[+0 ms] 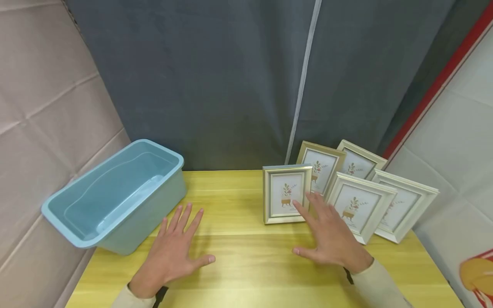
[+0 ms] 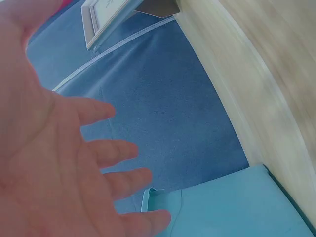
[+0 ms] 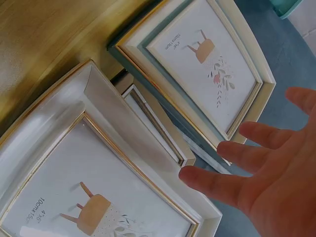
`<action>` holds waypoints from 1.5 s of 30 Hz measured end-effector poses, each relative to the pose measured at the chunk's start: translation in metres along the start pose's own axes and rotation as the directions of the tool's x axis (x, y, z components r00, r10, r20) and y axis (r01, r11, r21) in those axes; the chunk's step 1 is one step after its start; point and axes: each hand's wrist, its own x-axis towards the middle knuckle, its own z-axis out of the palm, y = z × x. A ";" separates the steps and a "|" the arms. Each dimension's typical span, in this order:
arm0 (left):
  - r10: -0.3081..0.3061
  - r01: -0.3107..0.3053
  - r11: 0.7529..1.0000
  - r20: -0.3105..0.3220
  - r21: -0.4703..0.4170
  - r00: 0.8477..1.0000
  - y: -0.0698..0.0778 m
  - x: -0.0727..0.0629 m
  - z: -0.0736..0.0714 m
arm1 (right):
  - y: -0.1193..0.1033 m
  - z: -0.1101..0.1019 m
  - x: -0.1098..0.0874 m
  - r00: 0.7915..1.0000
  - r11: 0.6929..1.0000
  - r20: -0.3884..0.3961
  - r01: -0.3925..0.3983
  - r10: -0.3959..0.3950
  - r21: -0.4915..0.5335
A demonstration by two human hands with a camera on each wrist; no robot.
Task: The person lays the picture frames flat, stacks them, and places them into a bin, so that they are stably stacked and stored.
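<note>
My left hand (image 1: 171, 254) hovers with spread fingers beside the near side of a blue plastic tub (image 1: 132, 231), holding nothing. In the left wrist view its palm (image 2: 59, 163) faces the camera, and the tub's wall (image 2: 237, 207) shows below. My right hand (image 1: 331, 233), fingers spread too, is in front of several picture frames and grips none. Nearest to it are an upright silver-gold picture frame (image 1: 268, 196) and a white picture frame (image 1: 386, 201). In the right wrist view the fingers (image 3: 256, 158) are close to these frames; whether they touch is unclear.
Behind stand a gold picture frame (image 1: 338, 159) and two paler ones, a cream frame (image 1: 379, 161) and a white frame (image 1: 414, 214). Everything rests on a yellow wooden table (image 1: 239, 265). A dark grey curtain (image 1: 200, 85) hangs behind, with pale cloth (image 1: 46, 85) at left.
</note>
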 end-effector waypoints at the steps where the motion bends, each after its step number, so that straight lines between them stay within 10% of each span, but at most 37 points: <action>1: -0.002 0.002 1.000 0.006 -0.001 1.000 0.000 0.001 0.000 | 0.002 0.001 0.000 1.000 1.000 -0.013 0.005 -0.005 0.008; 29: 0.023 -0.054 0.980 -0.165 -0.191 0.986 0.000 0.017 0.021 | 0.032 -0.004 0.041 0.971 0.899 -0.085 -0.172 0.224 0.403; 45: 0.047 -0.120 0.941 -0.230 -0.315 0.972 0.012 0.014 0.033 | 0.053 0.003 0.071 0.944 0.711 0.011 -0.256 0.329 0.654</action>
